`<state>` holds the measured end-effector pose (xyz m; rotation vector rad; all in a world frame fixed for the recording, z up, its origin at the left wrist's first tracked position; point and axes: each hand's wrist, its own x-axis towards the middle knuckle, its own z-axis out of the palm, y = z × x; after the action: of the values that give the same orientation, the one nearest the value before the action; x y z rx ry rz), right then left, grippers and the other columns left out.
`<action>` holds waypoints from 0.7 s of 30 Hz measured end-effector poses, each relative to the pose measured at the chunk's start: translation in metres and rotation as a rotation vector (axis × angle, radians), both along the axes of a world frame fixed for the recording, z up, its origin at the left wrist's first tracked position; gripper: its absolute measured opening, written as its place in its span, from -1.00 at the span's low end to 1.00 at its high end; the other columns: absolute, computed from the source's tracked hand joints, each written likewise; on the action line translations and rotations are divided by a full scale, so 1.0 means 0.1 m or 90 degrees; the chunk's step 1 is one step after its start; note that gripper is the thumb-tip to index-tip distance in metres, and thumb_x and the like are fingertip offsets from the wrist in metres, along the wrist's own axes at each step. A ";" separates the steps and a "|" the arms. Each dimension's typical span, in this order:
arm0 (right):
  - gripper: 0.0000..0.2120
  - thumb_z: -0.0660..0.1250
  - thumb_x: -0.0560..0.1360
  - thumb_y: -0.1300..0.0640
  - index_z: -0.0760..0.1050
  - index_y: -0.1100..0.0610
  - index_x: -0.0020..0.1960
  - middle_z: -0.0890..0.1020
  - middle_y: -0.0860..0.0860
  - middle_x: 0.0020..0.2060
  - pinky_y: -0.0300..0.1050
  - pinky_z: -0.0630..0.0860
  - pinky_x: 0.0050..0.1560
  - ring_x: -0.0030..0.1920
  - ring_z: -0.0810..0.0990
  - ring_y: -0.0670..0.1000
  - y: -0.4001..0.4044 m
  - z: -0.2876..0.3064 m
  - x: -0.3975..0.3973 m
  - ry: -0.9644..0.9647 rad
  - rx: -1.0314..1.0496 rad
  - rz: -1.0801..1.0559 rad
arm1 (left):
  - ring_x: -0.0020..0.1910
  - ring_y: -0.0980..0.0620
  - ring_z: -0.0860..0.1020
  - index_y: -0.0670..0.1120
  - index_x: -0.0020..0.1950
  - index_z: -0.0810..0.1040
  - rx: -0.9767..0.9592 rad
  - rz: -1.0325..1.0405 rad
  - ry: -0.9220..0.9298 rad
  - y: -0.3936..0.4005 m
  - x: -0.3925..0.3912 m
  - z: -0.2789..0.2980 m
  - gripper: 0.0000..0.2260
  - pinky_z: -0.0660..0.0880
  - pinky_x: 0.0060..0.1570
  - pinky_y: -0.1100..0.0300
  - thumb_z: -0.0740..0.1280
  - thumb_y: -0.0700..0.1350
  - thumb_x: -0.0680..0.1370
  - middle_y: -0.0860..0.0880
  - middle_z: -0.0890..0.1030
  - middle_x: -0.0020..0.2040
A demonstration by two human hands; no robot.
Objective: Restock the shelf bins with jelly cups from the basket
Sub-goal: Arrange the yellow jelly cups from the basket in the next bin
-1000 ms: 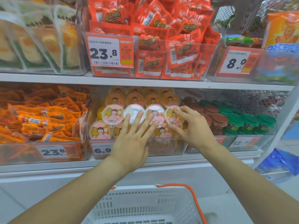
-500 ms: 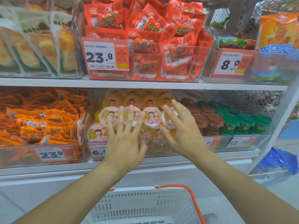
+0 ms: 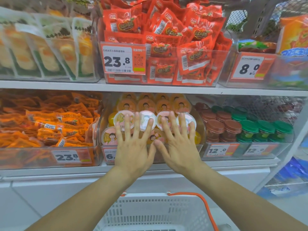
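While your left hand (image 3: pixel 133 147) and right hand (image 3: pixel 179 147) lie flat, fingers spread, on the jelly cups (image 3: pixel 145 120), grip the light, slippery tubs by their rims.

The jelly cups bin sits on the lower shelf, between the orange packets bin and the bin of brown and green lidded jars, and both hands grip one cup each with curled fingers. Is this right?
Not quite. The head view shows the left hand and right hand lying flat, fingers straight and spread over the jelly cups, gripping none. The bin does sit on the lower shelf between the orange packets and the jars.
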<state>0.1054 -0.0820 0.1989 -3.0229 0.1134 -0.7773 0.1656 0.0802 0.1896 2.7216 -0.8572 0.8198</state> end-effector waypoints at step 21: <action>-0.34 -0.24 0.59 -0.38 -0.11 -0.15 0.62 -0.18 -0.11 0.61 0.36 -0.29 0.48 0.57 -0.36 0.13 -0.01 0.10 0.14 0.026 0.041 -0.020 | 0.61 -0.20 -0.15 0.03 0.64 -0.07 -0.056 0.032 0.056 0.16 0.18 -0.02 -0.37 -0.04 0.51 -0.31 -0.13 0.29 0.64 -0.13 -0.09 0.64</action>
<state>0.1195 -0.0827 0.2087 -2.9833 0.1837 -0.6993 0.1832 0.0961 0.1875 2.6892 -0.7201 0.7240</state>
